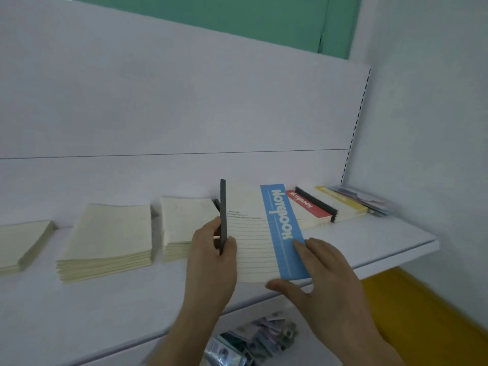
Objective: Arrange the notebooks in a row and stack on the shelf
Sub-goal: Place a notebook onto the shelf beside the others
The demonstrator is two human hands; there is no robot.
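Note:
A cream notebook with a blue "Notebook" band [257, 233] is held above the white shelf [369, 241]. My left hand [211, 257] grips its black spine at the left edge. My right hand [319, 276] holds its lower right corner, thumb under the front edge and fingers on the blue band. Three stacks of plain cream notebooks lie to the left: one at the frame edge [21, 244], a larger one [111, 236], and one [184, 223] partly behind my left hand. To the right lie a red-banded notebook stack [309, 207] and a yellow-banded one [343, 202].
A pile of thin pale-covered items [369, 200] sits at the shelf's far right end near the slotted upright [356, 114]. Small packaged goods [258, 339] lie on the lower shelf below my hands. A yellow surface [422, 313] shows at the lower right.

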